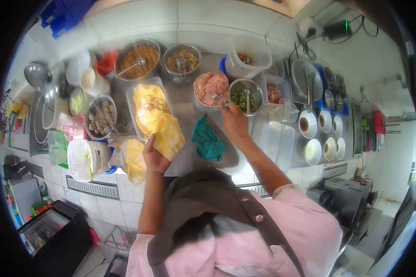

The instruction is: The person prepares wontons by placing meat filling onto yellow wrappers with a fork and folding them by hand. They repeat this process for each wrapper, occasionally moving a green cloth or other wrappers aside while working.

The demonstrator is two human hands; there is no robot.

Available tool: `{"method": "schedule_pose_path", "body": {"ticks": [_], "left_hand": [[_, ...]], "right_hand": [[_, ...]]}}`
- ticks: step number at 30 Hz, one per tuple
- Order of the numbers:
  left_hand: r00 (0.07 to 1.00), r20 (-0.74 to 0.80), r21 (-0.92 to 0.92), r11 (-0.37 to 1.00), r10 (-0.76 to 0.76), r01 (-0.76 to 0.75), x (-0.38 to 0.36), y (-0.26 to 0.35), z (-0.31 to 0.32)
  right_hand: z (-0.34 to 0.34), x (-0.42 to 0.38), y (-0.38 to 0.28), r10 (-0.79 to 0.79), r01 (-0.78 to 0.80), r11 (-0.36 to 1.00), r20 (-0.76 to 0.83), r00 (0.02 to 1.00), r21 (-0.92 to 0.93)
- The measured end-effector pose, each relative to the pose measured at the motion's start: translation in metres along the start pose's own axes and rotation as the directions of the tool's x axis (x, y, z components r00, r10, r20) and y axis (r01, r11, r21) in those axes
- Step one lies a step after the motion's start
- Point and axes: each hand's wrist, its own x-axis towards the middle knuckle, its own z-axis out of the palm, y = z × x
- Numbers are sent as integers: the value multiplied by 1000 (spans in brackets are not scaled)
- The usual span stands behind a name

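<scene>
My left hand is closed around the lower edge of a yellow dough wrapper, held palm up beside a clear plastic tray. More yellow wrappers lie stacked in that tray. In my right hand is a metal fork, its tines against the pink minced meat heaped in a bowl. Just right of the meat is a metal bowl of chopped green herbs. A crumpled teal cloth lies on the counter between my hands.
Bowls of brown crumbly food and pale shredded food stand at the back. Left are a bowl of meatballs and a white tub. Right are a white bucket, clear containers and several sauce bowls.
</scene>
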Motion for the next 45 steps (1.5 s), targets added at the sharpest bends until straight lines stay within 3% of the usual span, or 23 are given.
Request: {"method": "schedule_pose_path", "body": {"ticks": [3, 5, 6, 8, 12, 18, 21, 27, 28, 29, 30, 32, 36, 38, 42, 44, 45], "left_hand": [[1000, -9, -18, 1000, -8, 8, 4, -1, -5], [999, -22, -24, 999, -26, 25, 3, -1, -6], [999, -24, -27, 999, -27, 26, 4, -1, -7], [999, -33, -7, 1000, -21, 20, 6, -3, -9], [998, -39, 18, 999, -43, 44, 9, -3, -6], [997, -40, 16, 997, -69, 69, 12, -6, -8], [994, -86, 27, 997, -69, 72, 13, -5, -11], [991, -112, 24, 997, -74, 78, 14, -7, -22], [989, -115, 33, 995, -90, 94, 16, -8, -25], [988, -118, 42, 993, -103, 109, 18, -10, -28], [988, -118, 41, 993, -104, 109, 20, -11, -29], [986, -103, 34, 990, -132, 136, 28, -15, -29], [981, -118, 54, 985, -157, 164, 37, -20, -17], [979, -70, 37, 980, -193, 196, 40, -22, -9], [972, -1, 37, 971, -236, 236, 40, -28, 6], [971, 86, -5, 975, -222, 223, 36, -31, 21], [971, 85, 2, 975, -221, 222, 35, -30, 20]], "right_hand": [[11, -5, 0, -35, 36, 999, 45, 998, -35], [9, -10, -3, 36, -20, 997, 200, 979, -78], [10, -11, -3, 36, -21, 997, 203, 979, -80], [10, -14, -3, 73, -75, 997, 273, 959, -2], [16, -10, 14, 6, -18, 997, 142, 990, 81], [-2, 4, -7, 80, -55, 994, 294, 952, -90], [5, 8, -5, 56, -47, 998, 304, 951, -40], [28, 21, 34, -78, 39, 972, 160, 984, 230], [26, 26, 38, 114, -260, 876, 350, 930, 406], [23, 28, 43, 239, -546, 676, 553, 798, 494], [17, 29, 46, 240, -546, 677, 553, 798, 494], [2, 30, 54, 281, -814, 232, 764, 581, 533], [-13, 12, 52, 154, -771, 77, 757, 635, 632], [-22, 3, 32, 56, -628, 239, 636, 770, 740], [-15, -11, 3, -40, -495, 306, 531, 847, 813], [-15, -12, -6, -85, -276, 490, 360, 929, 827], [-13, -12, -6, -85, -274, 485, 356, 931, 830]]}}
